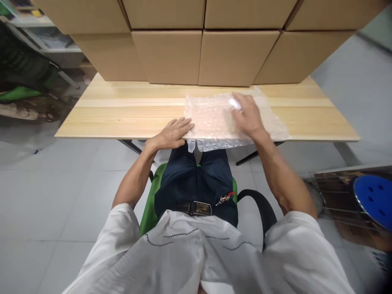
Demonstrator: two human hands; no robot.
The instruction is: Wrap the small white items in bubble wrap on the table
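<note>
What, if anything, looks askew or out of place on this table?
The bubble wrap looks askew: it droops over the near edge of the wooden table, and a small split-off flap hangs near the left hand. Nothing looks spilled; the cardboard boxes stand in rows.

Brown is noted on the far stacked boxes (170, 57), pale yellow with lengthwise grain on the tabletop (128, 110), and translucent white with a bubbled pattern on the plastic wrap (211, 112), over which a blurred white item (235, 103) is seen. Nearer, white crossed by dark wavy lines is recorded on the shirt (171, 255), dark navy on the trousers (180, 175), black on the belt (183, 207), green on the chair (151, 208). At right, blue with dark holes is noted on a stool top (375, 202); floor tiles (76, 183), pale grey.
</note>
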